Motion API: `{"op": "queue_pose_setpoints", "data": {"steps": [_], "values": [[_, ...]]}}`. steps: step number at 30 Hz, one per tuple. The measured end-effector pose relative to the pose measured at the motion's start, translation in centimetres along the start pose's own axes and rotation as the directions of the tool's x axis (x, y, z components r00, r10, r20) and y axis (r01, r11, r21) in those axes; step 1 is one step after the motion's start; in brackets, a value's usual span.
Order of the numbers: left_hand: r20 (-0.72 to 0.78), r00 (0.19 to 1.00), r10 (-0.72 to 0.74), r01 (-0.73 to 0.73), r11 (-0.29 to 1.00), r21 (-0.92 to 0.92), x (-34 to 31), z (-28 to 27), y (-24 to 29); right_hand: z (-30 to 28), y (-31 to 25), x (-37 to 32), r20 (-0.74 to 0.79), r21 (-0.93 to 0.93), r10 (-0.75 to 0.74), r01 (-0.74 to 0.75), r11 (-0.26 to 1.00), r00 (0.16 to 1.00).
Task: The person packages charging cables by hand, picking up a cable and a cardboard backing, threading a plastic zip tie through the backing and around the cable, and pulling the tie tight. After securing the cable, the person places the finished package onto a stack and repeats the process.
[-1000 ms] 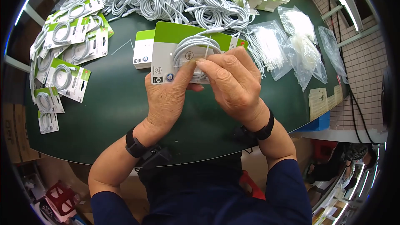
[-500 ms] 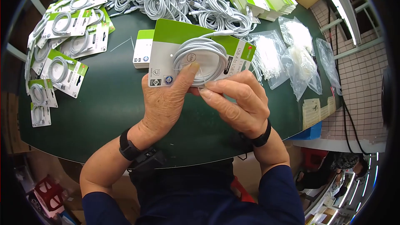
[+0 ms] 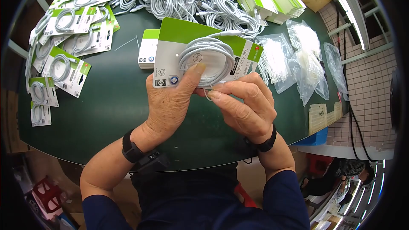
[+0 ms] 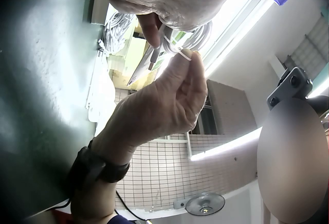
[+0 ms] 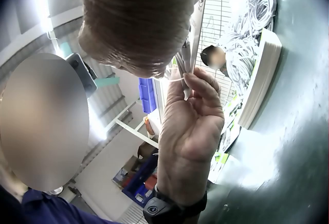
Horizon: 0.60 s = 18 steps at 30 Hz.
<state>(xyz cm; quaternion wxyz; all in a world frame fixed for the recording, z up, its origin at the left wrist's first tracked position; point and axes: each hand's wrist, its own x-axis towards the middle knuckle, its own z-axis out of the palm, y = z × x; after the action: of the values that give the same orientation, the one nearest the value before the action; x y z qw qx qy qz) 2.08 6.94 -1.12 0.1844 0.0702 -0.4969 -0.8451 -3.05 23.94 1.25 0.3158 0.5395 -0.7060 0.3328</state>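
My left hand (image 3: pixel 168 98) grips a green and white packaging card (image 3: pixel 168 59), its thumb on the front and its fingers behind. A coiled white USB cable (image 3: pixel 207 44) lies against the card, under that thumb. At the coil's lower edge, my right hand (image 3: pixel 251 106) pinches a thin white cable tie (image 3: pixel 208 94) between thumb and forefinger. The tie (image 4: pixel 184 54) loops round the coil in the left wrist view. A cable plug (image 5: pixel 186 93) points down beside the left fingers in the right wrist view.
Carded cables (image 3: pixel 64 68) lie heaped at the left. Loose coiled cables (image 3: pixel 170 0) fill the back of the green table (image 3: pixel 106 110). Cards (image 3: pixel 148 47) are stacked behind the held one, and more cards (image 3: pixel 277 0) stand back right, near bags of white ties (image 3: pixel 277 59).
My right hand has moved from the front of the coil down to its lower edge, bringing the tie end there, which now shows as a small loop. The left hand keeps its grip.
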Motion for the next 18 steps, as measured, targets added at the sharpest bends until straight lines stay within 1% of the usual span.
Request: {"op": "queue_pose_setpoints", "data": {"steps": [5,18], "values": [[0.0,1.0,0.002,-0.002,1.0,-0.001,-0.02,0.03,-0.06,0.14,0.18,-0.1,-0.018,0.001,0.011,-0.011,1.0,1.0],[-0.003,1.0,-0.003,0.003,1.0,0.004,0.1,-0.1,-0.21,0.47,0.36,-0.21,-0.001,0.035,0.001,-0.001,0.999,1.0]]}}
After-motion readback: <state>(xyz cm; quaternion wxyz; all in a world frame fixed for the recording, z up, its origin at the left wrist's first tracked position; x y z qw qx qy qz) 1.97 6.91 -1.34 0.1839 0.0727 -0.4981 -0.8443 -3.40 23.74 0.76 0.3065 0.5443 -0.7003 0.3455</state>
